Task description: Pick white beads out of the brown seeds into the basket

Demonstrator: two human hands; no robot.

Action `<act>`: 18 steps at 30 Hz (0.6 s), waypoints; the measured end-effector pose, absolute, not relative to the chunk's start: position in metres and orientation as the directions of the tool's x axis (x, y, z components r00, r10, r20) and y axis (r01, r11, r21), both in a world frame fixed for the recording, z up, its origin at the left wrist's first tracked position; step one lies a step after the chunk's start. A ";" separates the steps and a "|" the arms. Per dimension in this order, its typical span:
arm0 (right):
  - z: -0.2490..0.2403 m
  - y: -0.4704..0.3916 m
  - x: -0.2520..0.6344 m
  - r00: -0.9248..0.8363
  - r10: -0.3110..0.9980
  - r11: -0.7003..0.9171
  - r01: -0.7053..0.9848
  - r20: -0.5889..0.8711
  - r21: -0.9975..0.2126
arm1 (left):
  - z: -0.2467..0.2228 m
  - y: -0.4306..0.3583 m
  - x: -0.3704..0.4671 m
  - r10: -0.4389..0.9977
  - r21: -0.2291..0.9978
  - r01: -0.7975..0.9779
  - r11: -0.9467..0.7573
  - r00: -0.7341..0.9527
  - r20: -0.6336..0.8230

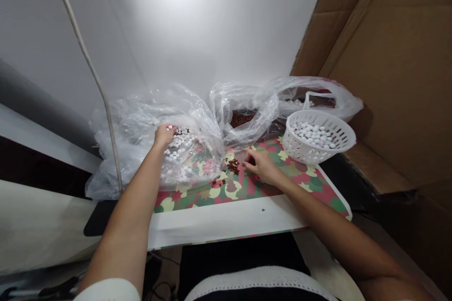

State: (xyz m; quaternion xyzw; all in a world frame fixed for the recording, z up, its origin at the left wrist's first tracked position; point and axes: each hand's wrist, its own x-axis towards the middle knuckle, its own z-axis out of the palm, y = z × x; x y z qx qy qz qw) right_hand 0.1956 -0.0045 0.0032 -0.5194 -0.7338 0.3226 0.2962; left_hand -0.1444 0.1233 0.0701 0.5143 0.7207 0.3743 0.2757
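My left hand [164,136] reaches to the mouth of a clear plastic bag [197,117] on the left, its fingers closed on a small white ball [170,127]. Many more white balls [183,140] lie loose inside that bag, just beside the fingertips. My right hand [262,165] is low over the patterned table, thumb and fingers drawn together in a pinch. Whatever may be between those fingertips is too small to make out. Just left of them sits a little heap of small brown pieces [233,166], with a few others scattered nearer the left bag.
A white slotted basket [319,150] of white balls stands at the table's right edge. Behind the brown heap, another clear bag [221,99] holds brown pieces [241,119]. A pale cable [92,73] hangs at left; cardboard [391,80] walls the right side.
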 end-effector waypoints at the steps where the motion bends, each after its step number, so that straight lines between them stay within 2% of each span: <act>1: 0.006 -0.004 0.196 -0.281 0.956 0.221 0.524 0.077 -0.823 | 0.074 0.119 -0.144 0.954 0.882 0.425 0.204 -0.287 -0.082; 4: 0.011 -0.002 0.194 -0.323 0.946 0.094 0.293 -0.006 -0.951 | 0.083 0.105 -0.141 0.964 0.960 0.125 0.249 -0.124 -0.234; 7: 0.012 0.000 0.192 -0.377 0.924 -0.018 0.112 -0.059 -0.994 | 0.088 0.088 -0.130 0.955 0.951 -0.086 0.295 0.001 -0.296; 8: 0.012 0.000 0.191 -0.384 0.921 -0.036 0.094 -0.069 -0.995 | 0.088 0.082 -0.124 0.949 0.936 -0.157 0.315 0.047 -0.311; 9: 0.011 0.001 0.190 -0.386 0.920 -0.041 0.086 -0.071 -0.995 | 0.087 0.074 -0.115 0.938 0.865 -0.363 0.347 0.128 -0.322; 10: 0.010 0.001 0.190 -0.386 0.920 -0.039 0.076 -0.065 -0.996 | 0.085 0.066 -0.105 0.923 0.784 -0.487 0.385 0.206 -0.325; 11: 0.010 0.001 0.189 -0.381 0.923 -0.033 0.057 -0.052 -0.998 | 0.082 0.058 -0.093 0.916 0.740 -0.541 0.400 0.263 -0.302; 14: 0.008 0.002 0.187 -0.337 0.941 -0.034 -0.048 -0.016 -0.998 | 0.069 0.033 -0.054 0.897 0.785 -0.478 0.394 0.388 -0.214; 18: 0.008 0.002 0.183 -0.314 0.949 -0.092 -0.189 -0.028 -0.978 | 0.042 0.014 -0.014 0.822 0.809 -0.367 0.459 0.521 -0.231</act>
